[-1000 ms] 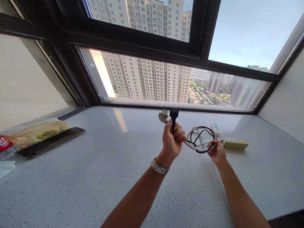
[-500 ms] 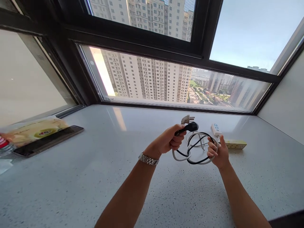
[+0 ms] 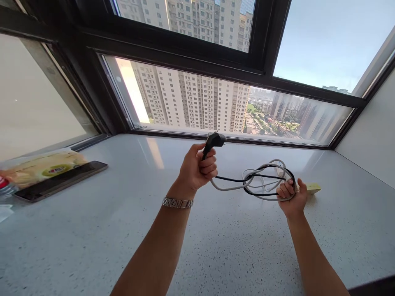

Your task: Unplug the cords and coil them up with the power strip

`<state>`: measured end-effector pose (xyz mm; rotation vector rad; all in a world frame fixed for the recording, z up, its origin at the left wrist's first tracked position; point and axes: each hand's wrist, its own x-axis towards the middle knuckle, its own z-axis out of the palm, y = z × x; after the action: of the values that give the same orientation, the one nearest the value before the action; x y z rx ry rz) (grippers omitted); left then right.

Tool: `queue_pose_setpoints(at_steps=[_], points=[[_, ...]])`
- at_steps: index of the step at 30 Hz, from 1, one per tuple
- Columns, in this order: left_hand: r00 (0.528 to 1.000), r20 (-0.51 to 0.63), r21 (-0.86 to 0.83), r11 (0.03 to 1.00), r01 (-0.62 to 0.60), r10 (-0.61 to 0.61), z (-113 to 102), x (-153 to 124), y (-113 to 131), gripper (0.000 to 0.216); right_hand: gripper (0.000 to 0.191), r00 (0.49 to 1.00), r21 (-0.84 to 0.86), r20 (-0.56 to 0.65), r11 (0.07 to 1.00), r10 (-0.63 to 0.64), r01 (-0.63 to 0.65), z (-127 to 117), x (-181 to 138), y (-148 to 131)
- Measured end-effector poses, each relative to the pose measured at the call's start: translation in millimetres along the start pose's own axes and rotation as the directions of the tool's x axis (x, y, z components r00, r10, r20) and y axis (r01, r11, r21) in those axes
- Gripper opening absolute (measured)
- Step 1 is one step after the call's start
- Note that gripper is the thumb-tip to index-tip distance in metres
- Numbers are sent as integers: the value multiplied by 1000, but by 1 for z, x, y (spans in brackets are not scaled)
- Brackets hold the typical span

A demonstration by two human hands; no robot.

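My left hand (image 3: 196, 170), with a metal watch on the wrist, is closed around the cords just below a black plug (image 3: 213, 141), which it holds up above the speckled white counter (image 3: 123, 230). A black cord and a white cord (image 3: 256, 183) run from that hand to the right in loose coils. My right hand (image 3: 291, 198) is closed on the far side of the coils, near a yellowish power strip (image 3: 313, 188) lying on the counter. A white power strip behind the coils is mostly hidden.
A dark phone (image 3: 58, 181) lies at the left on the counter, beside a yellow food packet (image 3: 40, 166) and a red-capped item at the frame edge. A black-framed window (image 3: 216, 70) closes the back; a white wall (image 3: 370, 127) stands at the right.
My left hand has lifted the black plug up and to the left, drawing the cords out straighter. My right hand shifted slightly right and down with the coils, now covering part of the yellowish strip.
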<state>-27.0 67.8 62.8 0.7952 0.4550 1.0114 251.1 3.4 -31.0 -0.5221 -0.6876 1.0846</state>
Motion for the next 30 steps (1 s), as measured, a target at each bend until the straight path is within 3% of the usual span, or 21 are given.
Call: queue_pose_setpoints(at_steps=[2, 5, 8, 9, 11, 13, 14, 16, 18, 20, 23, 25, 28, 30], points=[[998, -63, -43, 999, -23, 21, -2, 0, 5, 34, 32, 998, -59, -14, 996, 60, -61, 0, 1, 3], [999, -50, -7, 1000, -16, 16, 0, 1, 2, 36, 38, 975, -224, -90, 950, 203, -218, 2, 1, 18], [999, 31, 83, 996, 16, -19, 6, 1, -7, 42, 43, 955, -508, -198, 811, 220, -292, 4, -3, 35], [997, 66, 126, 991, 35, -44, 9, 0, -10, 44, 43, 965, -624, -211, 739, 154, -254, 5, -5, 39], [985, 142, 225, 972, 61, -94, 17, -3, -18, 47, 40, 980, -833, -168, 548, -110, -82, 7, -9, 44], [966, 222, 331, 942, 51, -130, 26, -7, -25, 49, 42, 918, -943, -2, 307, -397, 131, 10, -13, 44], [954, 265, 379, 925, 32, -142, 30, -9, -29, 50, 44, 879, -954, 108, 200, -464, 223, 12, -15, 44], [929, 341, 448, 894, -27, -143, 36, -12, -36, 50, 42, 849, -923, 312, 74, -426, 377, 15, -19, 44], [915, 395, 444, 889, -113, -81, 40, -15, -41, 51, 38, 854, -883, 435, 53, -285, 467, 18, -22, 46], [921, 389, 363, 916, -172, 19, 43, -19, -42, 53, 39, 873, -878, 459, 64, -165, 474, 20, -23, 52], [960, 225, 166, 965, -205, 166, 47, -27, -31, 58, 42, 913, -912, 406, 44, -43, 408, 19, -21, 62], [947, 54, 12, 948, -319, 318, 46, -31, -18, 58, 43, 936, -936, 351, 7, 34, 351, 16, -16, 70], [821, -266, -128, 826, -549, 505, 29, -25, -1, 55, 42, 947, -952, 300, -21, 114, 304, 9, -9, 83], [733, -478, -130, 787, -604, 484, 6, -12, 5, 52, 42, 941, -950, 307, -18, 145, 312, 6, -7, 92]])
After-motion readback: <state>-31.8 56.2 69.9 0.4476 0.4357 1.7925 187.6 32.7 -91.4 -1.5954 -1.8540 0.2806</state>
